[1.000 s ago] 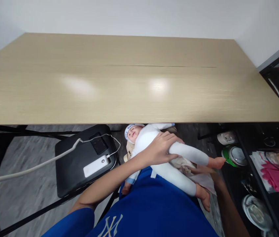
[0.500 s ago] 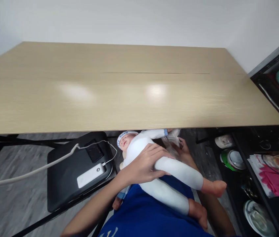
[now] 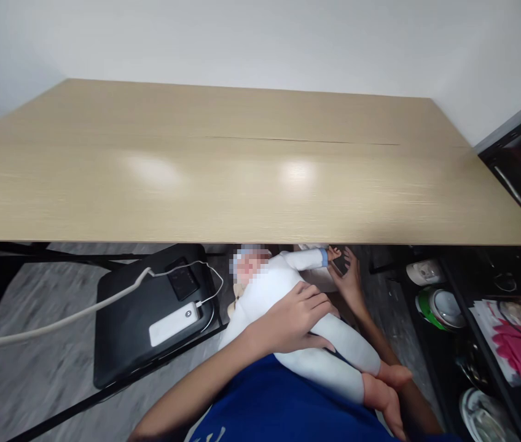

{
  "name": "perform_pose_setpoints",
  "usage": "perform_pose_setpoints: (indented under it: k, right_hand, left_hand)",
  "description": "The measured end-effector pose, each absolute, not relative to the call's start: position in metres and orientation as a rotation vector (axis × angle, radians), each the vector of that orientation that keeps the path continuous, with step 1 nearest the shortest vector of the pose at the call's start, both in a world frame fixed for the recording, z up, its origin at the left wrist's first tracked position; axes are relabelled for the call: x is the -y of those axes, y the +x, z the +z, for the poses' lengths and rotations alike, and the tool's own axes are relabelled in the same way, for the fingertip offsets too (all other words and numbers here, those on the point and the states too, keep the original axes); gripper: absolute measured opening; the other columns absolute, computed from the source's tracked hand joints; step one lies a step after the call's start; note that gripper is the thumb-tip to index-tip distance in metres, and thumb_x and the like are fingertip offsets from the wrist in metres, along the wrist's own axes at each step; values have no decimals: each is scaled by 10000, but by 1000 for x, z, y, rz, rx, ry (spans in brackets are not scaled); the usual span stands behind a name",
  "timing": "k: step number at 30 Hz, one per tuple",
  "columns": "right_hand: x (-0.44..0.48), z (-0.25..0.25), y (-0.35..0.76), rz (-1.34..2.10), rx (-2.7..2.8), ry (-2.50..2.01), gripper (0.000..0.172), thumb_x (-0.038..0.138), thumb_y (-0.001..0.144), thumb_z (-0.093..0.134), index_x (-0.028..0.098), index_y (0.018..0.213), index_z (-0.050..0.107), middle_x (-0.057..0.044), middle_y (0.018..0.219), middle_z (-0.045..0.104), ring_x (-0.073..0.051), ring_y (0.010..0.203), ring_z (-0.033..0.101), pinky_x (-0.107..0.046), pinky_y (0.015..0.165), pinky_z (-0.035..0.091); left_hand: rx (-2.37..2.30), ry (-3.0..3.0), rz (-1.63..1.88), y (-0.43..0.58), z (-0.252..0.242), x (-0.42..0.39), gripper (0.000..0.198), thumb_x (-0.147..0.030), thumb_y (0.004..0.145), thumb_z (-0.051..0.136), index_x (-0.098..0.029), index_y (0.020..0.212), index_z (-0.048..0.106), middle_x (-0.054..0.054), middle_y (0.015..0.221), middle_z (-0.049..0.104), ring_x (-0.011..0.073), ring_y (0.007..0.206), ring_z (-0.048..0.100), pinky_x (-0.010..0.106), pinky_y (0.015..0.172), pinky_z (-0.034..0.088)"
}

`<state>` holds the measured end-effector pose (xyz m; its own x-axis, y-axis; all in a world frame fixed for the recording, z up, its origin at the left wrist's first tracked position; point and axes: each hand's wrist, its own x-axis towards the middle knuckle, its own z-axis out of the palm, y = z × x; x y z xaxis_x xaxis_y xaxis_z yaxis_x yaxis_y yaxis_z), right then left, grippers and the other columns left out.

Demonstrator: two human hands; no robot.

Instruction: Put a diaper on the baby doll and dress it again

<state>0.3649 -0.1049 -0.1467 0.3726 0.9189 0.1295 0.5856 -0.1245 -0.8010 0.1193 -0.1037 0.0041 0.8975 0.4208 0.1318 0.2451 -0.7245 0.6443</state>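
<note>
Pale wall backs a light wooden table in your head view. Just below the table's near edge, the doll lies aslant across your lap, its legs trailing away from the table. Your left hand clasps its hips; your right hand, right by that edge, has thumb and fingers apart beside the doll's hand, and whether they touch can't be told. Its white body looks soft and light; its feet seem firmer, perhaps slicker. Hold the trunk or hips, since limbs may flop.
</note>
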Motion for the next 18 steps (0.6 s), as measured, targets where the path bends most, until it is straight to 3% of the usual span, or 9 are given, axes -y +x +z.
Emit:
perform_pose_setpoints:
  k: [3,7,12,18]
  right_hand:
    - [131,-120,367,375,1410,-1793,692,550,1012,690,220,1598,525,-213,1555,615,-386,1411,619,-644,1192,532]
    - [124,-72,351,344,1743,-1633,559,440,1063,645,305,1601,573,-164,1545,649,-389,1440,616,-632,1229,508]
    - [75,-42,326,608,2148,-1516,654,257,1029,670,280,1668,535,-146,1634,621,-362,1534,560,-585,1301,442]
    - [58,-43,314,864,2311,-1512,492,302,1055,678,222,1538,628,-139,1485,716,-322,1286,725,-461,1118,577]
  left_hand:
    - [-468,2436,355,119,5,103,576,-715,1060,663,-188,1287,716,113,1184,777,299,1116,664,425,1010,456]
    - [-444,2461,359,121,4,103,546,-684,1046,713,-184,1264,709,109,1169,783,304,1127,668,426,1007,452]
    - [-398,2366,384,117,19,100,492,-632,1077,699,-193,1298,717,99,1225,812,288,1138,689,438,1059,455]
    - [-555,2067,611,76,37,117,305,-492,1160,598,-313,1354,750,63,1332,820,270,1296,702,441,1153,509]
